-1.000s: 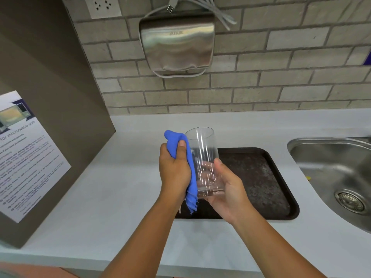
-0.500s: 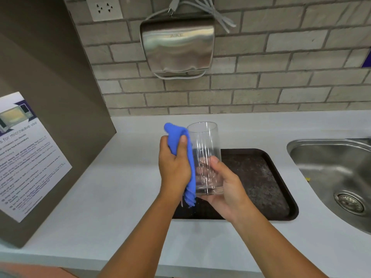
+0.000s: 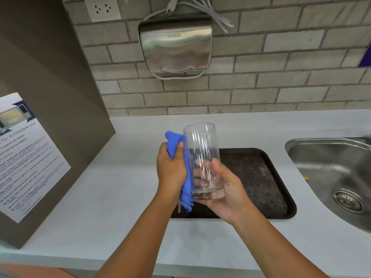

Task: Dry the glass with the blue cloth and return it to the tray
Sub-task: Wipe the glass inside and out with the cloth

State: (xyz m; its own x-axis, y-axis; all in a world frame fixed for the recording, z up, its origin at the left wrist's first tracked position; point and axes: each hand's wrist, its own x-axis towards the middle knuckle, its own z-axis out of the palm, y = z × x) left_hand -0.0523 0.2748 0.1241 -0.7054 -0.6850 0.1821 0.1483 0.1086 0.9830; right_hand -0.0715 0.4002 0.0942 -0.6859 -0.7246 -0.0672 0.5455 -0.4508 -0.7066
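Blue cloth (image 3: pixel 177 145) pressed by left hand (image 3: pixel 170 169) against upright glass (image 3: pixel 202 157); right hand (image 3: pixel 226 189) grip closed around glass base (above tray (image 3: pixel 281 177)).

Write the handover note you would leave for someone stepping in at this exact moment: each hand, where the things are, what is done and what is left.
Left hand: shut on the blue cloth, pressing it against the glass's left side.
Right hand: holding the glass upright by its lower part, above the dark tray on the counter.
Done: glass lifted, outside being wiped.
Left: finish drying, then set the glass on the tray.
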